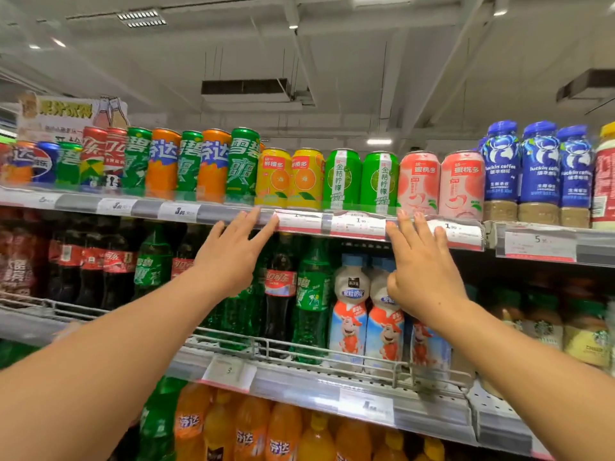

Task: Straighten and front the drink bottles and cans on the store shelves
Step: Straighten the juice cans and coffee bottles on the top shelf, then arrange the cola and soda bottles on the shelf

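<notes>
Up high, both hands reach with straight fingers, holding nothing: left hand [233, 252] touches the top shelf edge [352, 226] below yellow cans [289, 178], right hand [421, 261] below pink cans [441, 184].

We see three tiers. The top grey metal shelf [233, 212], fronted by a clear price-tag strip, carries upright cans in a row: tall red, green and orange soda cans [186, 164] at left, then two yellow orange-drink cans [289, 178], two green citrus cans [361, 179] and two pink peach cans [440, 184], with blue-capped coffee bottles [537, 171] to their right. The middle shelf with a wire front rail [299, 349] holds dark cola bottles [281, 294], green plastic soda bottles [311, 304] and white milk-drink bottles [351, 311]. On the lowest shelf we find orange soda bottles [249, 430].
</notes>
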Motion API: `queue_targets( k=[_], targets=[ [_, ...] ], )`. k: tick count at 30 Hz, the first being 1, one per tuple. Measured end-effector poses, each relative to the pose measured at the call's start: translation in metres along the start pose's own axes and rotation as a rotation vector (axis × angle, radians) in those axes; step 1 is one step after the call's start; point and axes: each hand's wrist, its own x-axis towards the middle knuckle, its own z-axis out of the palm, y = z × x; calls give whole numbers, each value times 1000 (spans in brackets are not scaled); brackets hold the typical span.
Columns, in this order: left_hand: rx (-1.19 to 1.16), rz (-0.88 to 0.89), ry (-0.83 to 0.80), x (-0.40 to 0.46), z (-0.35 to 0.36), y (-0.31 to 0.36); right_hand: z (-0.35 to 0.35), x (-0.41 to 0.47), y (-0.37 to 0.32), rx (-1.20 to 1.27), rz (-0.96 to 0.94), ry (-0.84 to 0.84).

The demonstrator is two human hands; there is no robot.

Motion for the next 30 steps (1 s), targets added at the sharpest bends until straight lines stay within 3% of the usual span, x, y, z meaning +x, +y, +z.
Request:
queue_targets(
  k=[9,17,23,30],
  targets=[
    [-235,150,90,-46,59,-15,-8,-20,-49,-73,210,-212],
    [-344,71,-196,-122,144,-58,42,-100,-152,50,-52,-457],
    [-309,112,-168,-118,158,-68,72,-104,-174,102,-10,-422],
    [-275,24,-199,-117,160,-54,93,-103,-170,87,17,-327]
  ],
)
